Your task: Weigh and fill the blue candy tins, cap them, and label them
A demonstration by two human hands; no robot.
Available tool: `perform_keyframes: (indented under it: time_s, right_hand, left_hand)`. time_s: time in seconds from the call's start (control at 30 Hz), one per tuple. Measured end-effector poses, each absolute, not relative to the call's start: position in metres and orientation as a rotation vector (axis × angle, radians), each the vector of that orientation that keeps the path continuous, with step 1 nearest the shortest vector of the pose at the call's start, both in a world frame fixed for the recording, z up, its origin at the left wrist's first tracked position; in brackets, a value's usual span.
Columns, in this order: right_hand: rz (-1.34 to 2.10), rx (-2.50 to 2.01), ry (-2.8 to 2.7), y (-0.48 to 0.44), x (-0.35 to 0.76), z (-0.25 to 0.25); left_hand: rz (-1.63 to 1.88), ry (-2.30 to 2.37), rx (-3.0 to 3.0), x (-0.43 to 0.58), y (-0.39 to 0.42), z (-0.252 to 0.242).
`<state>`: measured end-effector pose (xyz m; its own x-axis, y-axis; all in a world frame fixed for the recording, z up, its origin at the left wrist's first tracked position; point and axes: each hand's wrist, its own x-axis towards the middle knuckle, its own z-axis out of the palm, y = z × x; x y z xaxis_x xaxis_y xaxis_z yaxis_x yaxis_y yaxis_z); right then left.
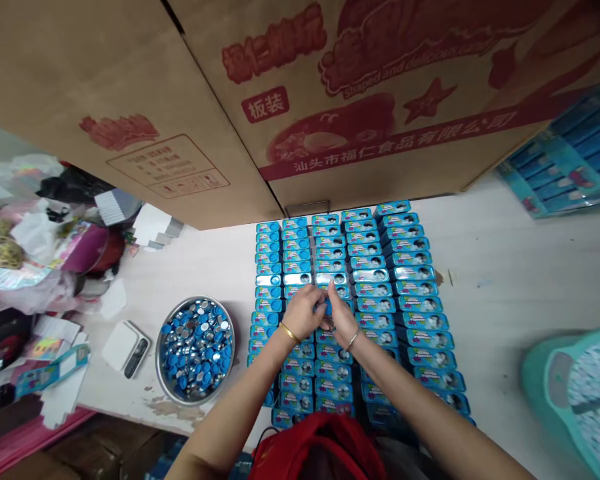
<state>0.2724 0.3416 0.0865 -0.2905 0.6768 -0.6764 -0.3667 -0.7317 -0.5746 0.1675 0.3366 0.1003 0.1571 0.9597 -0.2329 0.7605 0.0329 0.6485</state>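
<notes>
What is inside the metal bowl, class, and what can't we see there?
The bowl holds a heap of small round pieces, showing blue or silver. The top ones cover those beneath and the bowl's bottom.

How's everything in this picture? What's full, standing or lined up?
Metal bowl: filled with blue-and-silver pieces
Blue tins: lined up in columns
Big cardboard box: standing, top out of view
Teal tub: holding whitish bits
Scale: lying flat, display unreadable
Left hand: fingers bent, above tins
Right hand: beside left, grip unclear
</notes>
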Motion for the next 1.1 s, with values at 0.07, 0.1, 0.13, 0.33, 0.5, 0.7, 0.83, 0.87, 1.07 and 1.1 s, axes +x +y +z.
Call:
perform_keyframes:
  time_s: [0.07, 0.1, 0.13, 0.33, 0.5, 0.7, 0.83, 0.87, 1.07, 1.1]
  right_hand:
    - [2.035, -1.323, -0.416, 0.342, 0.271, 0.085]
    - [2.030, -1.334, -0.403, 0.341, 0.272, 0.084]
    - [2.024, -1.346, -0.390, 0.341, 0.273, 0.083]
    - [2.021, -1.424, -0.390, 0.338, 0.286, 0.079]
    - [2.035, -1.428, -0.423, 0.334, 0.290, 0.079]
    - [2.076, -1.330, -0.476, 0.330, 0.290, 0.081]
    - [2.079, -1.305, -0.460, 0.327, 0.288, 0.084]
    - [2.075, -1.312, -0.455, 0.326, 0.288, 0.085]
    - [2.115, -1.362, -0.439, 0.317, 0.285, 0.093]
    - [2.126, -1.355, -0.422, 0.316, 0.283, 0.095]
  left_hand:
    - [0.455, 1.725, 1.742, 0.170, 0.334, 0.098]
    - [0.498, 1.785, 1.682, 0.169, 0.336, 0.096]
    - [0.535, 1.854, 1.612, 0.166, 0.340, 0.094]
    - [0.047, 2.123, 1.581, 0.143, 0.380, 0.085]
    - [-0.331, 2.101, 1.473, 0.137, 0.413, 0.078]
    - [-0.479, 2.090, 1.416, 0.131, 0.431, 0.075]
    - [-0.343, 2.082, 1.496, 0.139, 0.403, 0.090]
    - [-0.233, 2.023, 1.539, 0.142, 0.390, 0.093]
    - [0.503, 1.530, 1.589, 0.161, 0.313, 0.096]
    - [0.515, 1.581, 1.552, 0.162, 0.309, 0.095]
